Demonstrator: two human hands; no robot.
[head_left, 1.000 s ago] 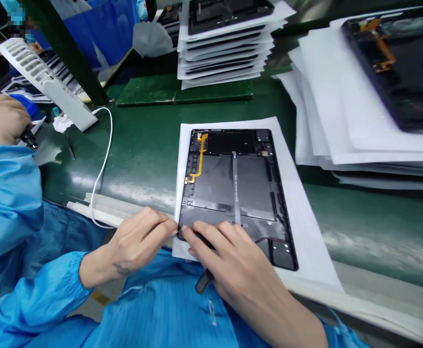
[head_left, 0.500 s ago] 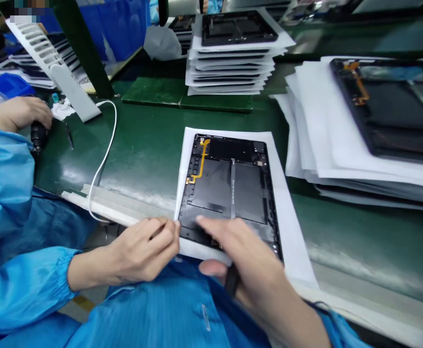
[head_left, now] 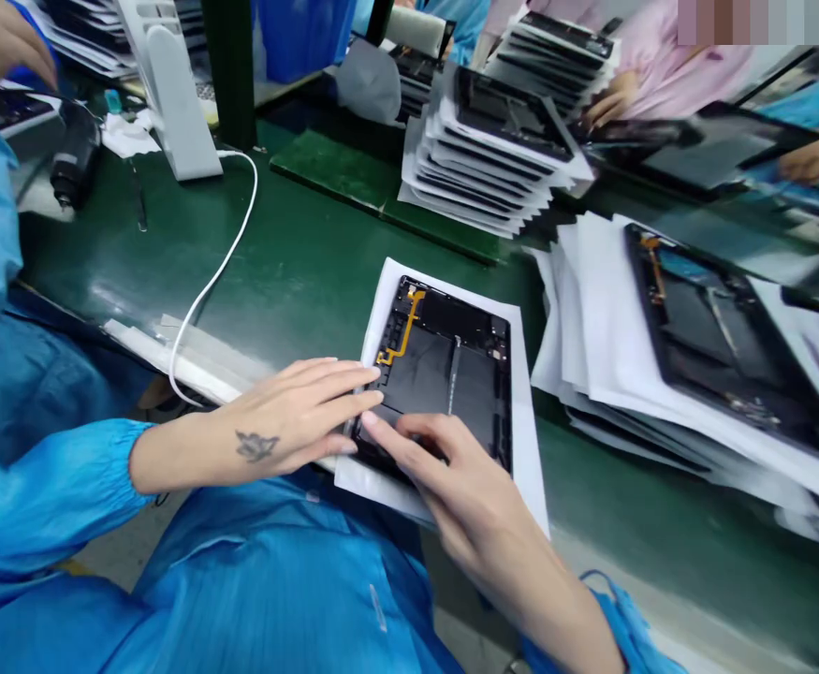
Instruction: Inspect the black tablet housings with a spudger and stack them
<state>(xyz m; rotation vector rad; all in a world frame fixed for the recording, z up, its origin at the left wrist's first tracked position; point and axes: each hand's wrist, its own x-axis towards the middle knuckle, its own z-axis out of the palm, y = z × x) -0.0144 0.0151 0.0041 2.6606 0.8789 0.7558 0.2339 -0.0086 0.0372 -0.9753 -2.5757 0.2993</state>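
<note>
Tablet housing [head_left: 419, 374]: lies open side up on a white sheet [head_left: 530, 449], at the near edge of the green bench [head_left: 303, 271]; an orange flex strip [head_left: 407, 328] runs along its left side.
Left hand [head_left: 297, 412]: laid flat at the housing's left edge, fingers straight and close together, clamped on nothing.
Right hand [head_left: 461, 473]: over the near end, one digit stretched to the near-left part, another bent; whether they pinch anything cannot be told.
Near edge: the sheet reaches the bench's rim, close before the wearer's blue smock [head_left: 297, 580].
Open room: widest to the left — bare bench as far as the white cable [head_left: 230, 253]; a shorter bare band behind, up to a green board [head_left: 353, 178].
Right side: a paper-interleaved stack [head_left: 602, 309] stands near the sheet, narrowing the room there.
Behind: a second stack [head_left: 444, 173] beside the board.
Far left: white slatted stand [head_left: 177, 103]; black tool [head_left: 76, 154] near a co-worker's hand [head_left: 6, 47].
</note>
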